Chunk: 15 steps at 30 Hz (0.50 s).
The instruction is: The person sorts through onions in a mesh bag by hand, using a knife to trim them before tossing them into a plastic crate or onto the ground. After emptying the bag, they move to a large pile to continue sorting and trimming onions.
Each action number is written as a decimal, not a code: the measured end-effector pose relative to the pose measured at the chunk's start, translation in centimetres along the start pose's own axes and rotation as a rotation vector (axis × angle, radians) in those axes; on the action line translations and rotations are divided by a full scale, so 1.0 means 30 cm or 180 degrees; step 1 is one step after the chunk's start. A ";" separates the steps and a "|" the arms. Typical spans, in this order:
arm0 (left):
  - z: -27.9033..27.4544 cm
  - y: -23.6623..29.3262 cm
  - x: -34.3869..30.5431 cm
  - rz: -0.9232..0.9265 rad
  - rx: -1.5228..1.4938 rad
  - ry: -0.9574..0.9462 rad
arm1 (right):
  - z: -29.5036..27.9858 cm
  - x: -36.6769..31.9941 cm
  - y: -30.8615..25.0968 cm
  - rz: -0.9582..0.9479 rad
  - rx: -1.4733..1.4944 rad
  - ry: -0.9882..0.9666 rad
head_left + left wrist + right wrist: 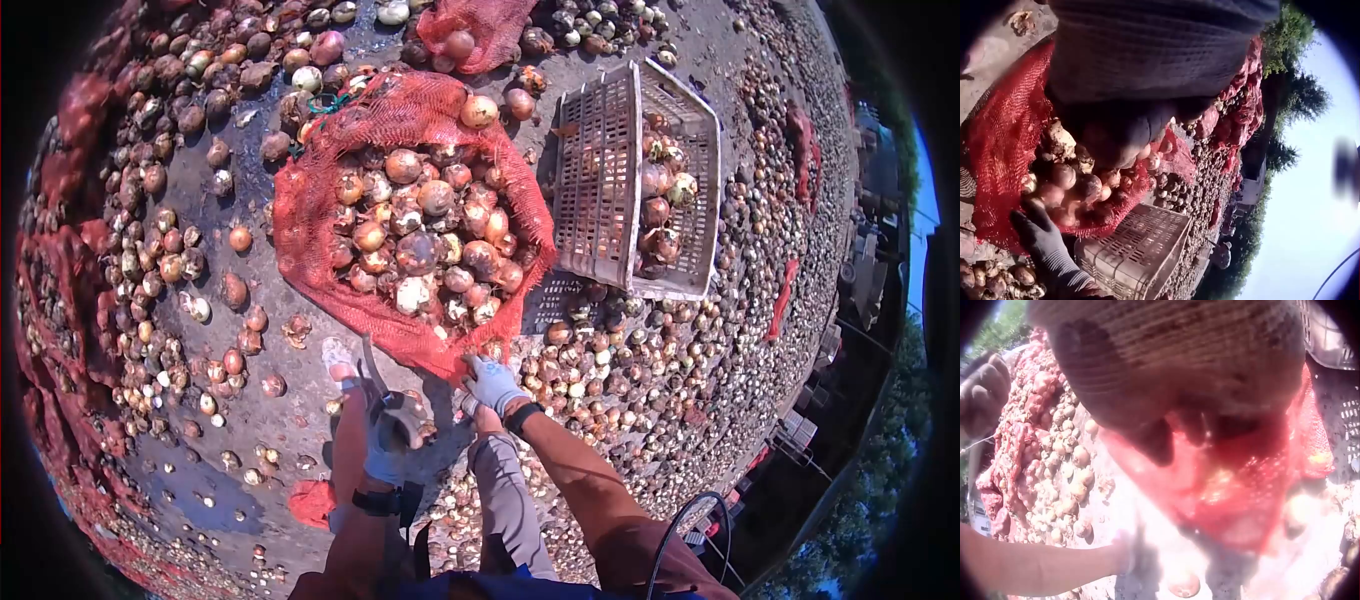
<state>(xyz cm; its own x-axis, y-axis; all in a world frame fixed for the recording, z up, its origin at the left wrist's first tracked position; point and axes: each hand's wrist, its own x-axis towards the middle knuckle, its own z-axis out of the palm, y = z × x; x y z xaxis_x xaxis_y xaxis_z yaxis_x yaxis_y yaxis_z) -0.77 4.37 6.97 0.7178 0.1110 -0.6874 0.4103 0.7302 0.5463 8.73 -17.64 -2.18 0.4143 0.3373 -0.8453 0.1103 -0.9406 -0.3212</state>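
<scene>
A red mesh bag (pixel 310 235) full of onions (pixel 437 197) stands with its mouth wide in the head view. My gloved right hand (pixel 493 382) grips the bag's near edge, low on its right side. In the right wrist view, that hand's glove (pixel 1172 362) hides part of the red mesh, its fingertips at the netting. My gloved left hand (pixel 385 455) hangs apart from the bag, nearer my body, partly covered by its wrist camera. Its fingers look loosely curled in the right wrist view, with nothing visible in them.
A slatted plastic crate (pixel 597 180) lies tipped to the bag's right, some onions in it. Loose onions (pixel 640 370) cover much of the ground. Another red mesh bag (pixel 480 30) lies beyond, and more netting (pixel 60 320) is heaped at left. My legs (pixel 500 490) stand close.
</scene>
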 end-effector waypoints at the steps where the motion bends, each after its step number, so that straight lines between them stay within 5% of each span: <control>1: -0.001 0.013 -0.004 -0.0126 0.0013 0.0076 | -0.076 -0.027 -0.039 0.0011 -0.0068 0.0072; 5: 0.090 0.218 0.002 -0.0046 0.0209 0.0361 | -0.267 -0.026 -0.047 0.0183 0.0571 -0.0158; 9: 0.081 0.312 0.038 0.0107 0.0745 0.0412 | -0.547 0.123 -0.033 0.0171 0.0615 0.1480; 11: 0.094 0.315 0.069 0.0211 0.0723 0.0584 | -0.735 0.235 -0.028 0.0353 0.0654 0.1575; 12: 0.164 0.384 0.071 -0.0308 0.0395 0.0849 | -0.790 0.299 -0.003 0.0423 0.0829 0.1640; 15: 0.134 0.260 0.096 0.0089 0.0497 0.0718 | -0.943 0.576 0.115 0.0345 0.0842 0.1988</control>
<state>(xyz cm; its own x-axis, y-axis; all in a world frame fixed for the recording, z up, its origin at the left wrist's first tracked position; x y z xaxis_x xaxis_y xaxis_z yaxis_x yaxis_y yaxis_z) 6.76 7.67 11.18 0.5938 0.2899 -0.7506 0.4863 0.6139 0.6218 41.82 -16.17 -5.81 0.8625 0.0809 -0.4995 -0.1527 -0.8995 -0.4094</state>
